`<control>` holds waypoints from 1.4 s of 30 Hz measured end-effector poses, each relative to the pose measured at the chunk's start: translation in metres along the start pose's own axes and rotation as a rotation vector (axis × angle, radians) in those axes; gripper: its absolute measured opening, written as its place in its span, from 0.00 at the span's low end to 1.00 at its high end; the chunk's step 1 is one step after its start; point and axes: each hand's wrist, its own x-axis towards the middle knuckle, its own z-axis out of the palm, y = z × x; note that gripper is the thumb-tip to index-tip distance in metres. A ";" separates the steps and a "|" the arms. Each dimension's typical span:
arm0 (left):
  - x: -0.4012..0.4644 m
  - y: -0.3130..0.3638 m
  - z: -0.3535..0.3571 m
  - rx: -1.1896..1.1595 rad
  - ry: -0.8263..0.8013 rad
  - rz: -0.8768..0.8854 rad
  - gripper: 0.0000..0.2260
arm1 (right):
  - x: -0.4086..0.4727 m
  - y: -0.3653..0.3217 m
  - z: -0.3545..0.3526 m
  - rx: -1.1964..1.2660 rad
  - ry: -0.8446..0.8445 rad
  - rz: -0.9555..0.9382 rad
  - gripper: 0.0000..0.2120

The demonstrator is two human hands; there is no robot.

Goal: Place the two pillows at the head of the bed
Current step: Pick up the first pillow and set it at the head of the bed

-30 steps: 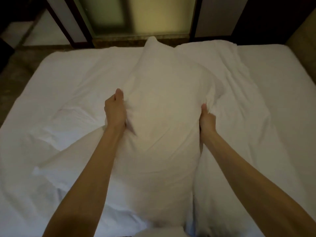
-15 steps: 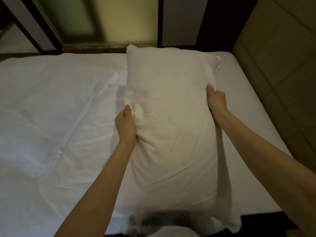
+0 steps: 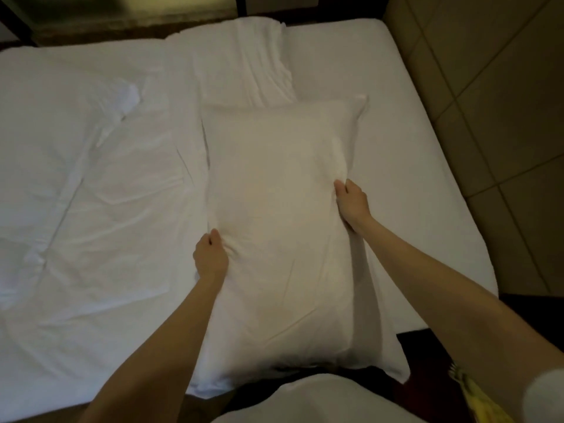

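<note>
A white pillow lies lengthwise on the right part of the white bed, its near end overhanging the bed's front edge. My left hand grips the pillow's left side, fingers dug into the fabric. My right hand grips its right side. A second white pillow, creased, lies flat just beyond the first, near the bed's far edge. The headboard panel of beige squares runs along the right.
A rumpled white duvet covers the left half of the bed. A dark frame and frosted glass stand past the far edge. Dark floor shows at the bed's near right corner.
The pillow has gone from held up over the bed's middle to lying down on the right side near the headboard. Both hands kept their grip. The view swung right.
</note>
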 end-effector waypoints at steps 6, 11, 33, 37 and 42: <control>0.024 0.025 0.002 0.060 -0.079 0.025 0.14 | -0.010 0.017 0.011 -0.077 0.110 0.273 0.37; 0.029 0.050 0.018 0.026 -0.141 -0.003 0.19 | -0.013 0.038 0.008 0.102 -0.014 0.465 0.52; 0.042 0.072 0.054 -0.350 0.114 -0.022 0.19 | 0.024 0.043 -0.007 0.235 0.259 0.039 0.26; 0.036 0.116 0.063 -0.461 0.165 0.079 0.19 | 0.054 0.025 -0.043 0.290 0.254 -0.006 0.25; 0.031 0.185 0.083 -0.587 0.167 0.113 0.19 | 0.103 -0.015 -0.102 0.302 0.290 -0.116 0.25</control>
